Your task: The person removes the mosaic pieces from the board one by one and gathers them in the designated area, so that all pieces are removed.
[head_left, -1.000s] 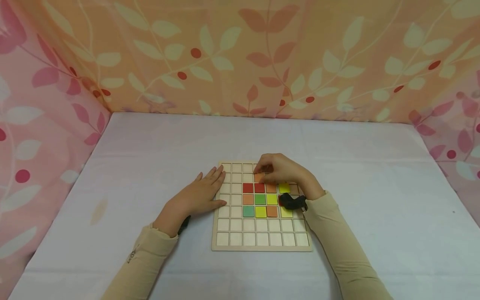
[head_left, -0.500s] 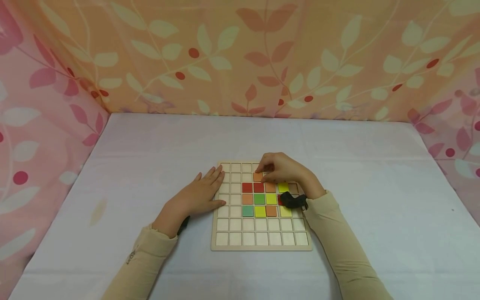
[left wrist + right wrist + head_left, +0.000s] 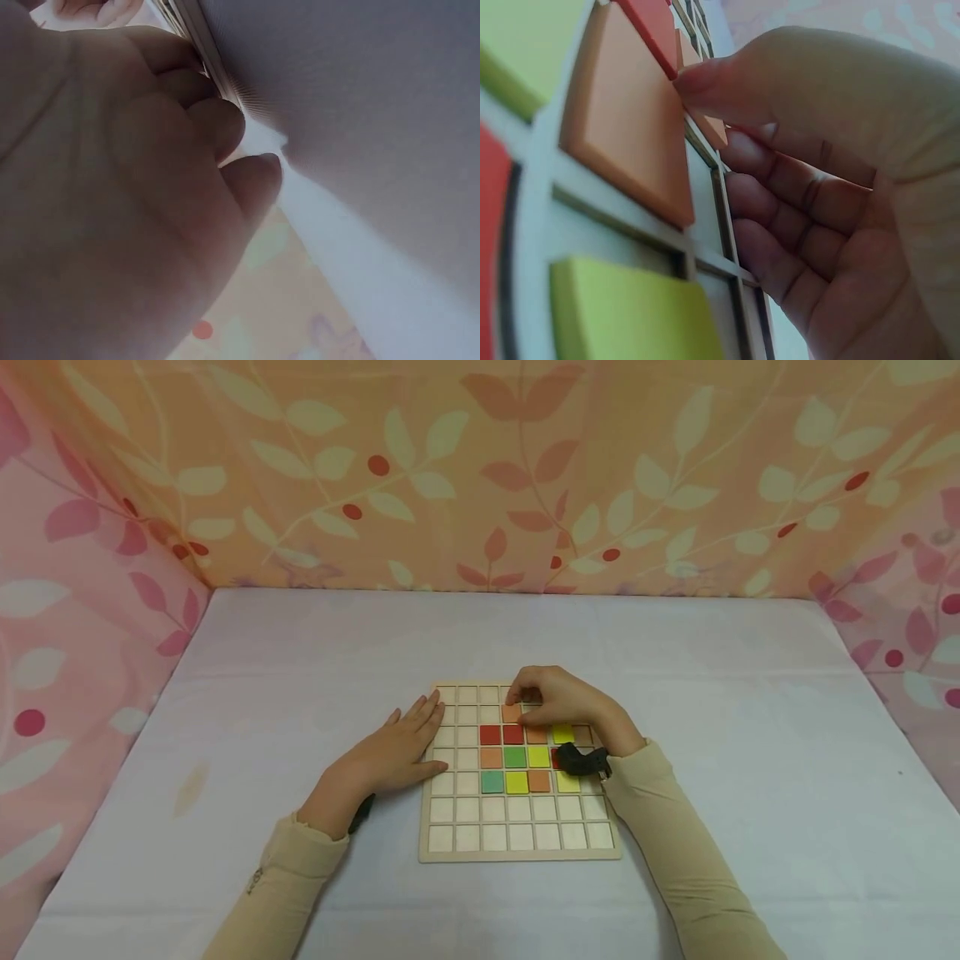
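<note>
A wooden grid board (image 3: 517, 856) lies on the white cloth, with several coloured square tiles in its middle and right cells. My right hand (image 3: 558, 700) pinches an orange tile (image 3: 512, 714) between thumb and fingers, in the second row from the far edge. In the right wrist view the thumb (image 3: 705, 82) sits at that orange tile (image 3: 712, 129), beside another orange tile (image 3: 630, 112) and a red tile (image 3: 651, 30). My left hand (image 3: 393, 756) rests flat with fingers spread, its fingertips over the board's left edge.
Below the orange tile lie red tiles (image 3: 513, 734), a green tile (image 3: 514, 757), a teal tile (image 3: 492, 782) and yellow tiles (image 3: 517, 782). A black wrist strap (image 3: 581, 760) hides some right-hand cells. Floral cloth (image 3: 525, 477) hangs behind the white table (image 3: 300, 643).
The head view has shifted slightly, so everything appears a little further left. Both hands keep nearly the same place on the board, and the tiles show no clear move.
</note>
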Available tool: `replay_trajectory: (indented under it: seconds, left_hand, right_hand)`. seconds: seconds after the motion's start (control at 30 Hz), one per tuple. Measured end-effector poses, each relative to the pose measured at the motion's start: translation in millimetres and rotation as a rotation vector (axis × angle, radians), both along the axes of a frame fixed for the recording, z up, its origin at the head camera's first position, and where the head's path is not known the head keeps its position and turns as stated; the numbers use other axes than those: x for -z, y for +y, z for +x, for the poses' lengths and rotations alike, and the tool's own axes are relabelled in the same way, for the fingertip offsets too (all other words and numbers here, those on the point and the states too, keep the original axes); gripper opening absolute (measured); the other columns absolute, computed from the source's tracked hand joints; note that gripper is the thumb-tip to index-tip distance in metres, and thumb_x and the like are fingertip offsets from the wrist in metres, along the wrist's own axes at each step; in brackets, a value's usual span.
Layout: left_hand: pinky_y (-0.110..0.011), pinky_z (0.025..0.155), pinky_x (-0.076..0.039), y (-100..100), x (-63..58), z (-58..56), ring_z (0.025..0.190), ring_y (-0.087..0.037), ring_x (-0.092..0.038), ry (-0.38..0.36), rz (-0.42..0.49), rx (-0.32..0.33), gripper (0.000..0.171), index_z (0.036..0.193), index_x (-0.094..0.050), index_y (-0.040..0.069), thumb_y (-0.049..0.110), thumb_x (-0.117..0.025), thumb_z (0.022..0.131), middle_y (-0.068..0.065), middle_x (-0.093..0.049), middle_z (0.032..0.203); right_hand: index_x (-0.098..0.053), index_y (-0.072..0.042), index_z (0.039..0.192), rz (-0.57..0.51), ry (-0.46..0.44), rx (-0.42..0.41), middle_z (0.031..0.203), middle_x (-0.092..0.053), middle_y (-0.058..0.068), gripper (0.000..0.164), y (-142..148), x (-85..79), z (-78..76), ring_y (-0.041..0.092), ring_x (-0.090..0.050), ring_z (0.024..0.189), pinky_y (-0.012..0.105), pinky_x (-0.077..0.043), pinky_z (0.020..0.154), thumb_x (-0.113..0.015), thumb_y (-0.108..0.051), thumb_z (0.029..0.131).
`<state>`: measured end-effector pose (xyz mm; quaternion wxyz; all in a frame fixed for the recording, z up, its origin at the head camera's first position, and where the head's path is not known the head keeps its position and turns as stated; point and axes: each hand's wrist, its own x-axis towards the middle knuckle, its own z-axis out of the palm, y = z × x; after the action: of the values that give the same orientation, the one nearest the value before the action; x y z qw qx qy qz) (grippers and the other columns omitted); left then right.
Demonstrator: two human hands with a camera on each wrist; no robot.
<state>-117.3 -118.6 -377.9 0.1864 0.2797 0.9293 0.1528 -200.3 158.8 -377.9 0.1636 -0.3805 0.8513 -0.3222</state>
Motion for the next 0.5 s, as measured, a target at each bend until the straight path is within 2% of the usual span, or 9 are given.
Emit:
replay_trajectory:
  seconds: [0.17,0.37,0.5]
  left_hand:
    - [-0.052,0.112,-0.010,1.3,-0.1,0.5,0.143,-0.032,-0.001,0.008,-0.001,0.001,0.083,0.148,-0.012,-0.007,0.039,-0.056,0.094,-0.019,0.002,0.156]
    - [-0.054,0.112,-0.011,1.7,-1.3,1.0,0.143,-0.033,-0.002,0.010,-0.004,0.002,0.082,0.148,-0.013,-0.007,0.039,-0.056,0.094,-0.020,0.001,0.156]
    - [-0.054,0.112,-0.011,1.7,-1.1,1.2,0.143,-0.033,-0.003,0.009,-0.008,0.004,0.082,0.147,-0.014,-0.007,0.038,-0.056,0.094,-0.020,0.000,0.156]
  right_hand:
    - [-0.067,-0.008,0.097,-0.006,-0.006,0.013,0.092,-0.060,0.000,0.020,-0.5,0.8,-0.5,0.016,-0.051,0.079,0.031,-0.047,0.073,-0.074,-0.008,0.078]
    - [-0.067,-0.009,0.096,-0.047,-0.064,0.044,0.093,-0.063,-0.001,0.019,0.2,4.0,-1.3,0.015,-0.056,0.081,0.030,-0.050,0.077,-0.075,-0.007,0.079]
    - [-0.069,-0.010,0.097,-0.068,-0.086,0.055,0.090,-0.064,-0.002,0.017,1.9,4.7,-1.4,0.015,-0.057,0.080,0.030,-0.050,0.074,-0.074,-0.007,0.081]
